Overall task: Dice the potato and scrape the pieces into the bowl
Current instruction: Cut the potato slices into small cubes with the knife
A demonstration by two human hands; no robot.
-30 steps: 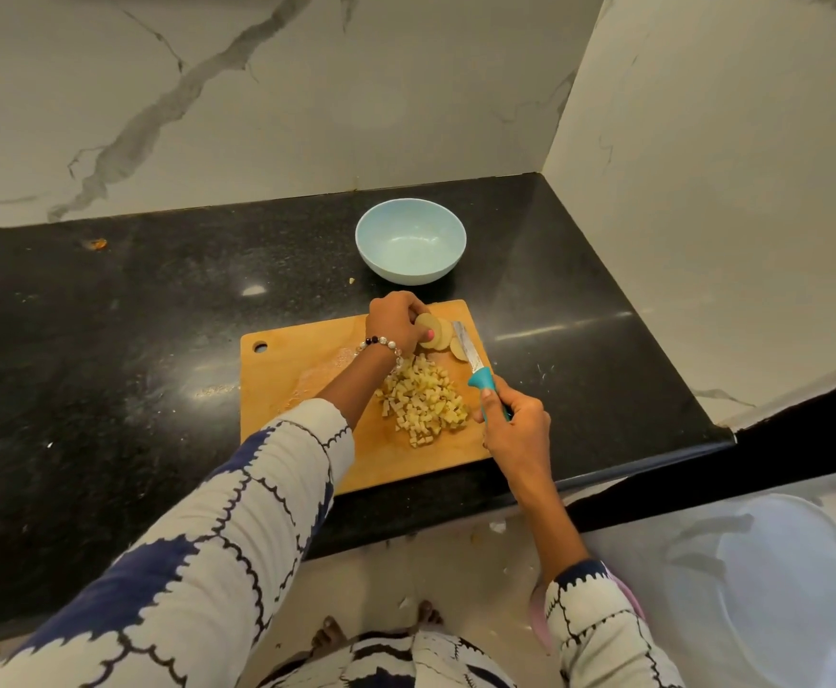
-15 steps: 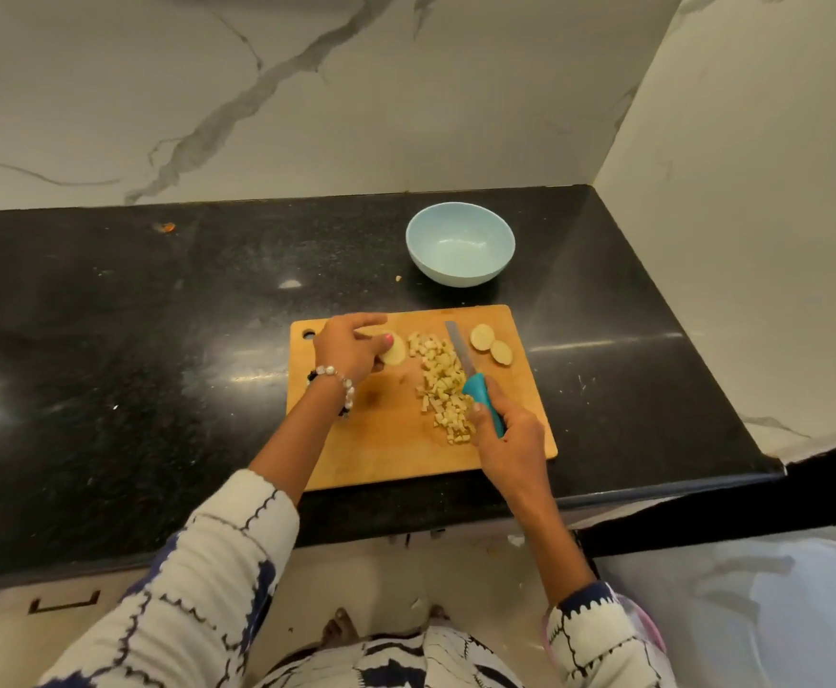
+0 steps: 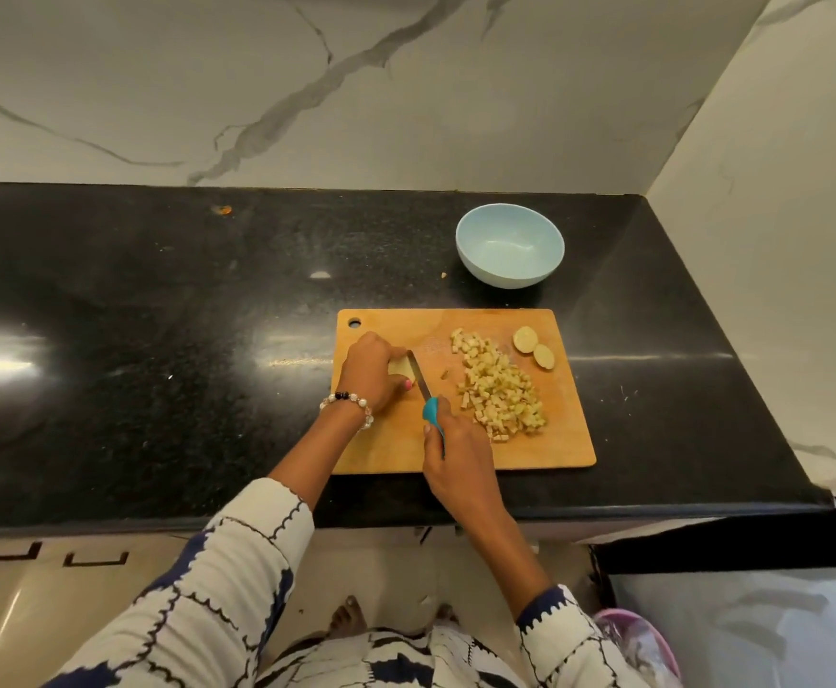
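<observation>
Knife [image 3: 421, 382] against slice [image 3: 401, 370] near board [image 3: 391, 449] left edge.

The left hand [image 3: 371, 377] lies palm down, fingers [image 3: 396, 352] curled round a potato slice [image 3: 401, 369]. The right hand [image 3: 458, 466] grips the knife [image 3: 428, 404] by its handle, both forearms reaching forward.

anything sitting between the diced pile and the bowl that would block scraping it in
Two potato slices lie at the far right corner of the cutting board, beside the diced pile and partly toward the bowl. Past the board's edge, only bare counter separates them.
</observation>
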